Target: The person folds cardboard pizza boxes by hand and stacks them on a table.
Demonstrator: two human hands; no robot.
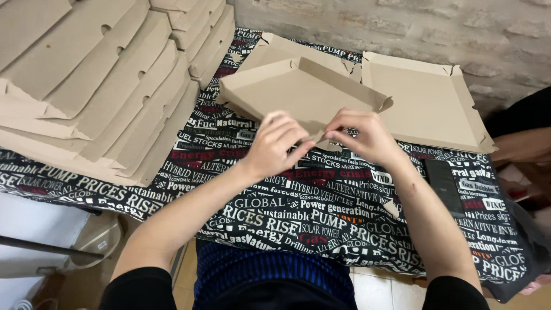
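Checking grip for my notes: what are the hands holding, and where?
Both the left hand and right hand pinch the near edge of a half-folded cardboard box.

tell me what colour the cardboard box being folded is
Plain light brown cardboard box, clearest in the head view.

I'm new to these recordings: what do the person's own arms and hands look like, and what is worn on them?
Two bare arms come up from the bottom edge. Both hands, the left hand and the right hand, wear no gloves, rings or watch that I can see. Short black sleeves cover only the upper arms; the forearms are uncovered.
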